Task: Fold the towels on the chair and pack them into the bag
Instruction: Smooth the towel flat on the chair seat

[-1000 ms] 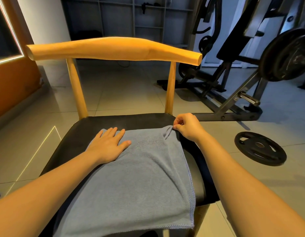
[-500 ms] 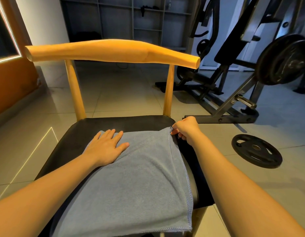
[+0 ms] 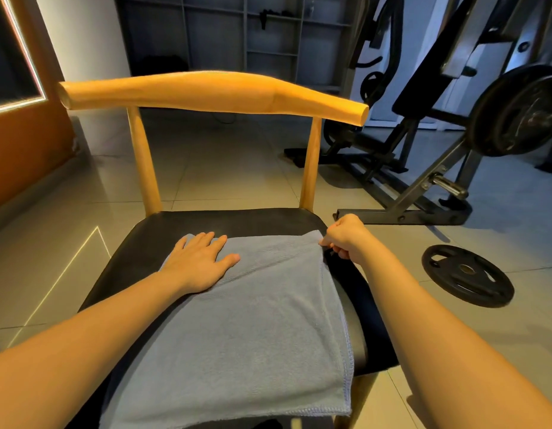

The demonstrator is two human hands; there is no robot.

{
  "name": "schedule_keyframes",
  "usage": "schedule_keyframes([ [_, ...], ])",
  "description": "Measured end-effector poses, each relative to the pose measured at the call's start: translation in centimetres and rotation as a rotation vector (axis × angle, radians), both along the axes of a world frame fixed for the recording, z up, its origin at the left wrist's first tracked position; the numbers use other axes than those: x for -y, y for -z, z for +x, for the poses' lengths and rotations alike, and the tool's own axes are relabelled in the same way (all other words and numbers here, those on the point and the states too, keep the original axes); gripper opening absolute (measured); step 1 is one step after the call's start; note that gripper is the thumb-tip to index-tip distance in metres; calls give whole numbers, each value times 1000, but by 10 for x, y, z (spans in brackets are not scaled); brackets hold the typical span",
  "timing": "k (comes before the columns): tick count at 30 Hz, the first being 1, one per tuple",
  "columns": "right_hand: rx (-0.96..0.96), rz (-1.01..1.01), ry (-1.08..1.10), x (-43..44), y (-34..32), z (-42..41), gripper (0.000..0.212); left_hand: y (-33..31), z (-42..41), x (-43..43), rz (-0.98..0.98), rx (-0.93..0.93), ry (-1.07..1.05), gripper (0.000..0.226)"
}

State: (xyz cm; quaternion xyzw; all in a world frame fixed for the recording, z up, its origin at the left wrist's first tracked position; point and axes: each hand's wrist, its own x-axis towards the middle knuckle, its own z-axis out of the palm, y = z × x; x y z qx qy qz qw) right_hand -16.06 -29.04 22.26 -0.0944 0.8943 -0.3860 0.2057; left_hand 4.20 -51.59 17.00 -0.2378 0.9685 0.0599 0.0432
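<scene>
The grey towel lies flat across the chair seat. The left hand presses its far-left corner, fingers spread; the right hand's fingers pinch the far-right corner.

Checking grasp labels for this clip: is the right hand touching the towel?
Touching. The head view shows the right hand pinching the towel at its far right corner, with no gap visible between them.
</scene>
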Motion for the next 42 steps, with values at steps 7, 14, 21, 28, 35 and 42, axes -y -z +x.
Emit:
schedule_keyframes([
  [7, -49, -71, -32, 6, 9, 3, 19, -40, -20, 40, 120, -53, -137, 33],
  [14, -48, -103, -52, 9, 6, 1, 11, -60, -12, 63, 414, -61, -123, 25],
  [21, 22, -188, -59, 1, 8, -6, 9, -75, 30, 64, 1074, -339, -251, 16],
  [28, 19, -266, -45, 4, 6, 1, 9, -69, 44, 62, 1019, -564, -318, 18],
  [35, 109, -351, -62, -2, -3, 6, 5, -78, 46, 60, 978, -639, -214, 28],
  [42, -245, -79, -73, 12, 13, 4, 9, -43, 25, 69, 126, -477, -385, 22],
])
